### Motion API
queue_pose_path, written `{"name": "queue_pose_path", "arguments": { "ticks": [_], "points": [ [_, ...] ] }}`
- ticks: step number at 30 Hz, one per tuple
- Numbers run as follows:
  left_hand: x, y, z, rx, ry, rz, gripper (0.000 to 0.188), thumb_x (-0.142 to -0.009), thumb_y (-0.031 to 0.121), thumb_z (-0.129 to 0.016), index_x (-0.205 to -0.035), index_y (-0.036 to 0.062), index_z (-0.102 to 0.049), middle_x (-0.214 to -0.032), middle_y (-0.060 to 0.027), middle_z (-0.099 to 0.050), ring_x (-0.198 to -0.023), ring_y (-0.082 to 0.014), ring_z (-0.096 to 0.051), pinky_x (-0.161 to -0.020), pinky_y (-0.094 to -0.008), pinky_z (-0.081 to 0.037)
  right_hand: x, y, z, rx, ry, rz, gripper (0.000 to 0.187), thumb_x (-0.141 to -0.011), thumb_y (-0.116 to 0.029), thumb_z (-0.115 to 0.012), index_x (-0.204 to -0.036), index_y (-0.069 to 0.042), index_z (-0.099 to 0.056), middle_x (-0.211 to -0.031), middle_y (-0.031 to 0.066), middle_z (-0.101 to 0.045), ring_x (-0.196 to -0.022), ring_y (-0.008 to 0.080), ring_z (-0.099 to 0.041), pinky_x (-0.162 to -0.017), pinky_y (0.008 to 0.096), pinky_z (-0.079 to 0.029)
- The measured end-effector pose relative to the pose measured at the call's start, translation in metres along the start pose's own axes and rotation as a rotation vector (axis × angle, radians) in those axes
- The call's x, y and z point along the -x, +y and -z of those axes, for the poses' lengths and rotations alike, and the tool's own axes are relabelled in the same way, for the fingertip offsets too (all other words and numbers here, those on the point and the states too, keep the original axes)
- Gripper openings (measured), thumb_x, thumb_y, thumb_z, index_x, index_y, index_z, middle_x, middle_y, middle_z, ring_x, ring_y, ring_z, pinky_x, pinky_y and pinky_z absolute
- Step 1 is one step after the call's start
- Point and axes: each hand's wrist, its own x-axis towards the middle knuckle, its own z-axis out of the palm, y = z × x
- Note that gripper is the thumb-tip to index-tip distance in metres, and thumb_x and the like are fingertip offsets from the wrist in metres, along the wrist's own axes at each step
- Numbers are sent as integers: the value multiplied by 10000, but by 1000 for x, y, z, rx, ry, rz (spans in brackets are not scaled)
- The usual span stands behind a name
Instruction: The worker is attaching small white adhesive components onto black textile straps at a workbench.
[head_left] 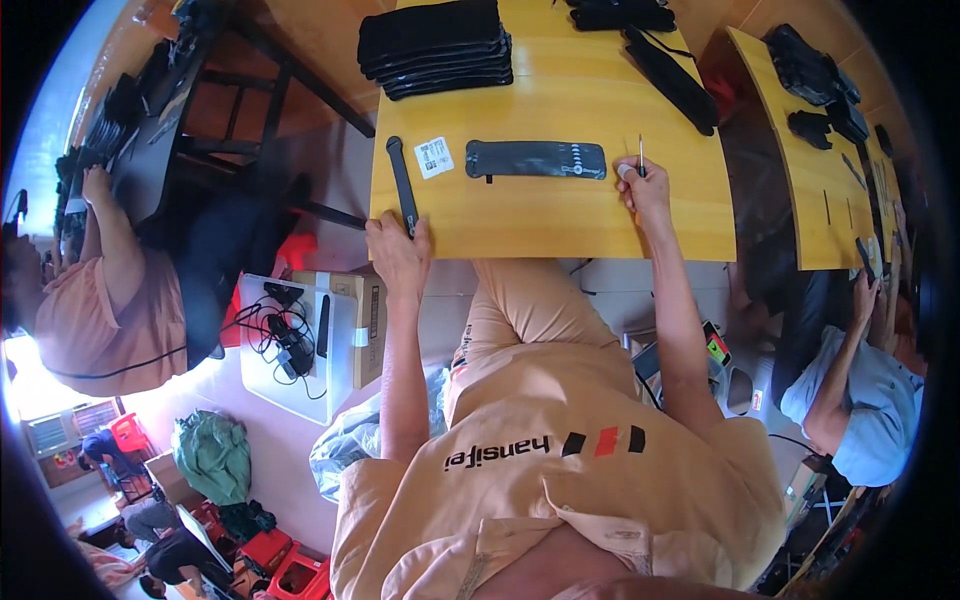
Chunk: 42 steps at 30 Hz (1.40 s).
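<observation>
My left hand (399,248) is at the near left edge of the yellow table (540,225), its fingers closed round the lower end of a narrow black strip (402,182) with a rounded top. Beside that strip lies a small white printed label (434,158). A flat black band (530,159) with pale printing at its right end lies crosswise in the middle. Just right of the band, my right hand (646,192) is closed on a thin pen-like tool (641,150), which stands nearly upright. A whitish covering shows on one fingertip of that hand.
At the far left of the table is a stack of black folded pieces (435,50); more black pieces (670,80) lie far right. Below left, a clear bin (345,390) holds cables beside a cardboard box (370,320). People work at tables on both sides.
</observation>
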Motion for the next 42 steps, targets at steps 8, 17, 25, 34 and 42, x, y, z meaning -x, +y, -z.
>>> {"name": "queue_pose_path", "arguments": {
  "ticks": [8, 17, 25, 34, 42],
  "points": [
    [-10, -28, -5, 695, -124, 170, 194, -716, 96, -666, -870, 8, -588, -638, -44, -559, -506, -179, -524, -468, -296, -413, 5, -3, 1, -62, -54, 1, 90, -821, -75, -534, -840, -22, -603, -565, 17, -513, -350, 35, -353, -311, 180, -236],
    [42, 54, 22, 1633, -489, 212, 186, -788, 57, -615, -942, 24, -516, -711, -40, -576, -560, -70, -552, -448, -178, -426, 119, -66, -54, 88, -484, 470, 207, -737, -14, -610, -937, -65, -627, -679, -18, -512, -494, 42, -421, -425, 172, -308],
    [55, 76, 16, 1736, -674, 180, 201, -846, 99, -565, -1005, -9, -507, -790, -89, -609, -618, -110, -592, -487, -194, -470, 141, -71, -60, 164, -532, 604, 248, -672, 54, -643, -908, -20, -641, -734, 21, -527, -597, 80, -472, -504, 203, -354],
    [66, 72, 27, 1805, -665, 174, 248, -883, 129, -507, -1049, -55, -505, -866, -151, -624, -763, -175, -640, -660, -238, -560, 146, -85, -43, -143, -665, 235, 246, -807, -42, -514, -1036, -7, -597, -652, 12, -441, -529, 66, -396, -506, 204, -339],
    [69, 74, 36, 1738, -473, 91, 220, -869, 119, -533, -1024, -36, -518, -914, -175, -623, -775, -181, -641, -656, -246, -558, 164, -95, -44, 371, -584, 522, 455, -795, -10, -473, -1242, -98, -460, -1043, 133, -586, -795, 299, -603, -667, 326, -480]
  ]
}}
